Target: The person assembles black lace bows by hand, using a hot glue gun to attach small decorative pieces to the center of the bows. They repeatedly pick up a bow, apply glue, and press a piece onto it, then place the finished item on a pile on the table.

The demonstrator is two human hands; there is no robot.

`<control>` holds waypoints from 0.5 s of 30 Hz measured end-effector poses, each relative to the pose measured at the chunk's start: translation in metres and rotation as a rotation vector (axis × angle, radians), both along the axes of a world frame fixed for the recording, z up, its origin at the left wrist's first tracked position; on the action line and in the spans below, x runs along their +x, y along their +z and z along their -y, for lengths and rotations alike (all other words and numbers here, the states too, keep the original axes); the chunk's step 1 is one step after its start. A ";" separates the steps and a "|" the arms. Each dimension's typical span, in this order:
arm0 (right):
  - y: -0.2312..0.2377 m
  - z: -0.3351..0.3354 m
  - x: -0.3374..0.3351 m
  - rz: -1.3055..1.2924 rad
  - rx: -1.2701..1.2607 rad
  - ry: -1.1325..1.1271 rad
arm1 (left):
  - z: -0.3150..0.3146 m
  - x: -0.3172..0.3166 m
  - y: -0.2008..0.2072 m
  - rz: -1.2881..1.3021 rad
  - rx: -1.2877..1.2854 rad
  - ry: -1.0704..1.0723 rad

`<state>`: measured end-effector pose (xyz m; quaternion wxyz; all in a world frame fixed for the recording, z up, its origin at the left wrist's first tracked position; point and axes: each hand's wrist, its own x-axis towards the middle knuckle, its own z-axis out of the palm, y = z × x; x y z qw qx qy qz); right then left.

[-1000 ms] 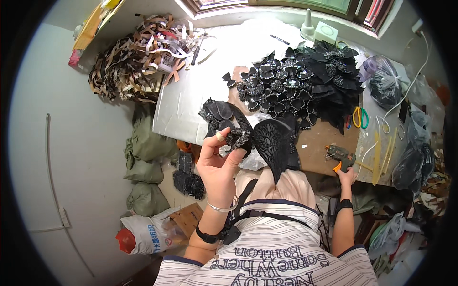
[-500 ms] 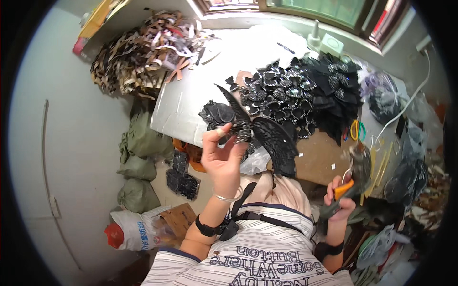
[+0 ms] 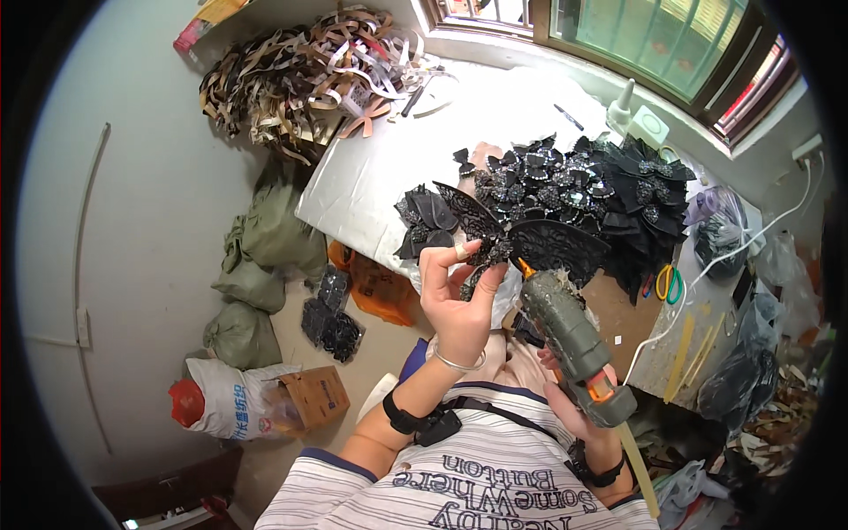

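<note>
My left hand [image 3: 459, 296] pinches a black lace bow [image 3: 558, 247] by its beaded centre, between thumb and forefinger. Two stiff lace wings spread from that centre, one upward and one to the right. My right hand [image 3: 574, 408] is wrapped round a dark green hot glue gun [image 3: 565, 322] with an orange nozzle. The nozzle tip is close to the beaded centre; whether it touches I cannot tell. A yellowish glue stick [image 3: 639, 468] sticks out of the gun's back end. Part of my right hand's fingers is hidden behind the gun.
On the white-covered table [image 3: 353, 190] lies a heap of small black jewelled bows [image 3: 548, 181]. Scissors [image 3: 669, 284], loose glue sticks [image 3: 693, 353] and a white cord [image 3: 707, 265] are at the right. Ribbon strips [image 3: 283, 79] pile up far left; green sacks [image 3: 274, 230] stand beside the table.
My right hand has brought the glue gun up and left, from the right side to the bow. The bow stays in my left hand. The whole view has shifted slightly.
</note>
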<state>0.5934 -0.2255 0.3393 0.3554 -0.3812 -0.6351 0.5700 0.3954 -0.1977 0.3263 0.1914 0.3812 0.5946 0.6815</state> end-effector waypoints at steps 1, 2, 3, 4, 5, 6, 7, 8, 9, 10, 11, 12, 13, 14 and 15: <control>-0.002 0.001 -0.004 0.002 0.023 -0.029 | 0.002 0.000 0.000 0.002 0.013 0.002; -0.003 0.002 -0.006 0.003 0.046 -0.058 | 0.003 0.000 0.000 0.007 0.019 -0.002; -0.002 0.002 -0.008 0.011 0.055 -0.065 | 0.004 0.001 0.000 0.013 0.026 -0.007; -0.001 0.002 -0.009 0.019 0.065 -0.072 | 0.005 0.001 0.000 0.018 0.031 -0.013; 0.000 0.001 -0.010 0.026 0.074 -0.081 | 0.005 0.002 0.000 0.046 0.046 -0.013; 0.002 0.001 -0.011 0.050 0.075 -0.064 | 0.005 0.001 0.000 0.076 0.058 -0.003; 0.004 0.000 -0.012 0.073 0.079 -0.059 | 0.005 0.002 0.000 0.104 0.074 -0.005; 0.005 0.000 -0.012 0.096 0.083 -0.053 | 0.005 0.003 0.000 0.110 0.076 -0.007; 0.007 0.000 -0.012 0.098 0.075 -0.058 | 0.005 0.004 -0.001 0.116 0.078 -0.009; 0.009 0.001 -0.012 0.100 0.070 -0.065 | 0.005 0.005 -0.001 0.121 0.083 -0.012; 0.010 0.001 -0.012 0.102 0.065 -0.071 | 0.005 0.005 -0.002 0.125 0.085 -0.015; 0.010 0.001 -0.012 0.132 0.094 -0.065 | 0.005 0.005 -0.002 0.129 0.088 -0.018; 0.011 0.001 -0.011 0.160 0.120 -0.057 | 0.006 0.005 -0.002 0.130 0.088 -0.019; 0.011 0.002 -0.010 0.187 0.147 -0.048 | 0.006 0.005 -0.002 0.120 0.080 -0.020; 0.012 0.003 -0.010 0.173 0.140 -0.062 | 0.006 0.004 -0.002 0.110 0.073 -0.021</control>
